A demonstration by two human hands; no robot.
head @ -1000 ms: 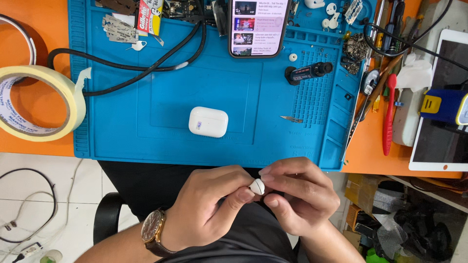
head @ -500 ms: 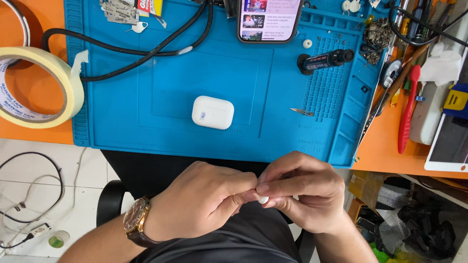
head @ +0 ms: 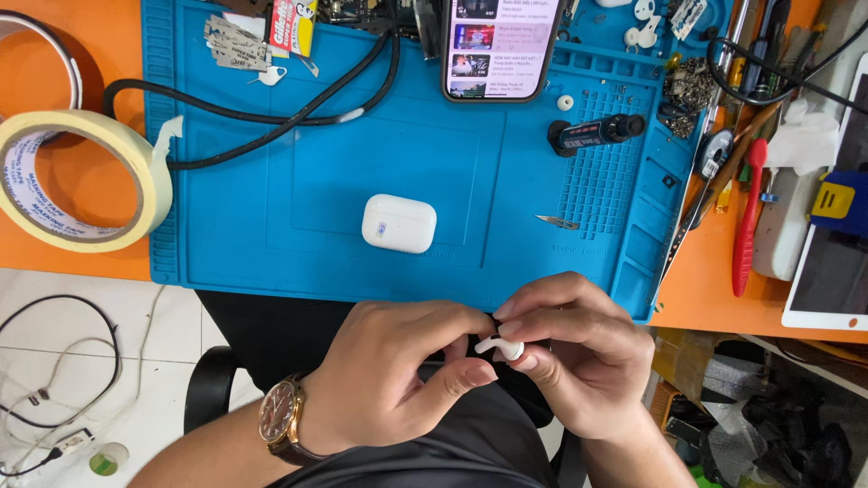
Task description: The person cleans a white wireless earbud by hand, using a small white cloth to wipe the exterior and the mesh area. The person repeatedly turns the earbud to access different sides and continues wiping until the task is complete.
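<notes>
Below the bench (head: 54,248) edge, we pinch a small white earbud (head: 500,346) between both hands over our lap: left hand (head: 389,375) closed around its stem end, right hand (head: 579,348) gripping the bud, steadying it for close work. Its white charging case (head: 399,223) lies shut at twelve o'clock on the blue mat (head: 271,226), within reach.

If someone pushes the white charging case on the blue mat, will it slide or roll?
The white charging case lies flat, so it would probably slide, not roll. Its smooth rounded shell looks slippery to grip. The blue mat looks rubbery, which may slow the sliding.
</notes>
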